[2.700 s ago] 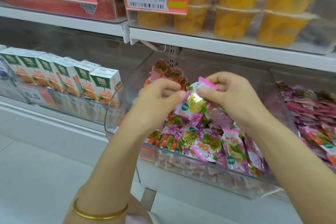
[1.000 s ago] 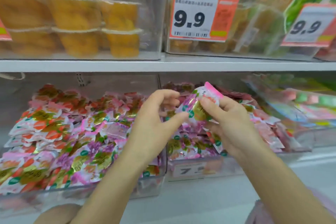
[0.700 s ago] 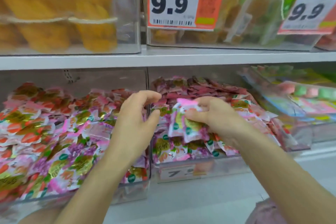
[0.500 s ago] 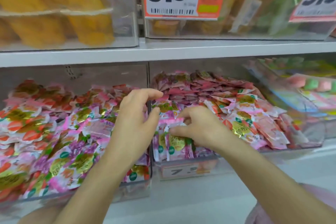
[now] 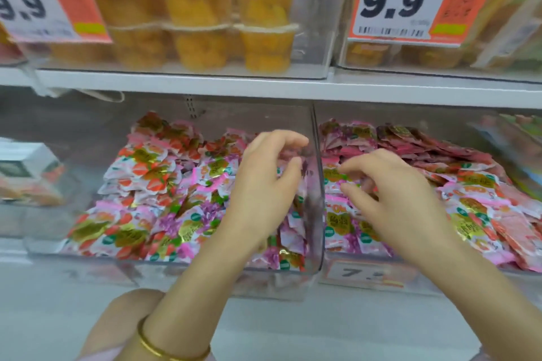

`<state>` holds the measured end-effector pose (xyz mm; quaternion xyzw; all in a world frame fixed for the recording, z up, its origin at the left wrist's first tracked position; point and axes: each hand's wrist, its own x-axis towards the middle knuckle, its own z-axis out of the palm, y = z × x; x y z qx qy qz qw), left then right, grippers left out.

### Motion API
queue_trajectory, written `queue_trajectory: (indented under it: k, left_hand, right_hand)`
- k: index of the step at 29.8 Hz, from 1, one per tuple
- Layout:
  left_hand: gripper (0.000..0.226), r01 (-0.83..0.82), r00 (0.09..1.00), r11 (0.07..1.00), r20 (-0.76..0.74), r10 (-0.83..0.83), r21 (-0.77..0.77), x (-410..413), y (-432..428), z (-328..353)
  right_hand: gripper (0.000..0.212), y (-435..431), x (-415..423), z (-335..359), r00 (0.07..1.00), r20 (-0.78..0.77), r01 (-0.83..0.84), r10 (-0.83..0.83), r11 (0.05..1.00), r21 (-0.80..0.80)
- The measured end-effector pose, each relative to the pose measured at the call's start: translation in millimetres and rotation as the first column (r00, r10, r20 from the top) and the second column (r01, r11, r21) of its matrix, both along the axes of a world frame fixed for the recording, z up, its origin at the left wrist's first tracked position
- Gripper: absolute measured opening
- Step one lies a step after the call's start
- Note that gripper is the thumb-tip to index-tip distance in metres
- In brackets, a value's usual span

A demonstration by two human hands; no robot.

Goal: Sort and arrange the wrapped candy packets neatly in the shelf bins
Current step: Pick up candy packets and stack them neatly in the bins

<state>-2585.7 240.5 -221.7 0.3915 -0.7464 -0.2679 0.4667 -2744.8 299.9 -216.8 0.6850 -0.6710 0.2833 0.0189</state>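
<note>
Left hand (image 5: 265, 184): hovering over the right end of the left bin, fingers curled, thumb apart from them, nothing pinched between them.
Right hand (image 5: 393, 196): low over the front-left part of the right bin, fingers bent down toward the packets, thumb apart; whether the tips touch a packet cannot be told, there is blur.
Left bin (image 5: 318, 214): clear plastic, on the lower shelf, heaped with candy packets (image 5: 164, 199) in pink, orange, purple and gold, lying every which way.
Right bin (image 5: 440, 278): clear too, standing just beside the left bin, their walls side by side between the two hands.
Packets in the right bin (image 5: 481, 214): pink and gold ones toward the front, darker red ones (image 5: 425, 146) stacked toward the back.
Bracelet (image 5: 164, 352): gold band on the left wrist, down at the bottom of the view.
Upper shelf (image 5: 264, 88): white edge running across, carrying clear bins of orange fruit cups (image 5: 264, 35).
Price tag (image 5: 410, 0): orange and white, reads 9.9, at the upper right.
Second tag (image 5: 44, 6): also 9.9, partly cut off at the upper left.
Lower label (image 5: 366, 272): on the right bin's front, starts with 7, the rest is blurred.
</note>
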Motion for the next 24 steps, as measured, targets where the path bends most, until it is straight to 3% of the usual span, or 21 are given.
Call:
queue_trajectory:
  k: [3, 6, 11, 14, 18, 22, 24]
  left_hand:
    - [0.029, -0.114, 0.992, 0.993, -0.055, 0.115, 0.031, 37.7, -6.0, 5.0]
    - [0.028, -0.21, 0.969, 0.974, -0.112, 0.218, 0.079, 74.8, -10.3, 5.6]
    - [0.026, -0.277, 0.951, 0.951, -0.099, 0.291, 0.134, 113.8, -10.0, 1.7]
    - [0.022, -0.269, 0.959, 0.951, -0.049, 0.279, 0.152, 127.8, -9.6, -1.6]
    - [0.025, -0.222, 0.974, 0.952, 0.012, 0.225, 0.209, 135.1, -11.2, -8.3]
    - [0.021, -0.183, 0.983, 0.956, 0.075, 0.17, 0.231, 134.2, -10.7, -10.9]
    - [0.019, -0.171, 0.984, 0.959, 0.089, 0.154, 0.227, 132.4, -10.1, -10.4]
  right_hand:
    - [0.016, -6.3, 41.7, 15.5, 0.966, 0.109, -0.235, 0.233, 0.972, 0.003]
    - [0.021, -22.7, 79.9, 9.1, 0.935, 0.037, -0.353, 0.352, 0.926, 0.13]
    - [0.049, -43.7, 110.5, -10.9, 0.904, -0.227, -0.235, 0.363, 0.865, 0.444]
    - [0.065, -46.9, 111.5, -13.5, 0.869, -0.323, -0.174, 0.376, 0.841, 0.511]
    - [0.068, -53.7, 109.2, -16.6, 0.911, -0.158, -0.236, 0.38, 0.797, 0.556]
    - [0.025, -51.8, 103.6, -17.2, 0.933, 0.097, -0.344, 0.346, 0.785, 0.515]
    - [0.014, -50.2, 98.9, -14.7, 0.923, 0.21, -0.384, 0.322, 0.786, 0.485]
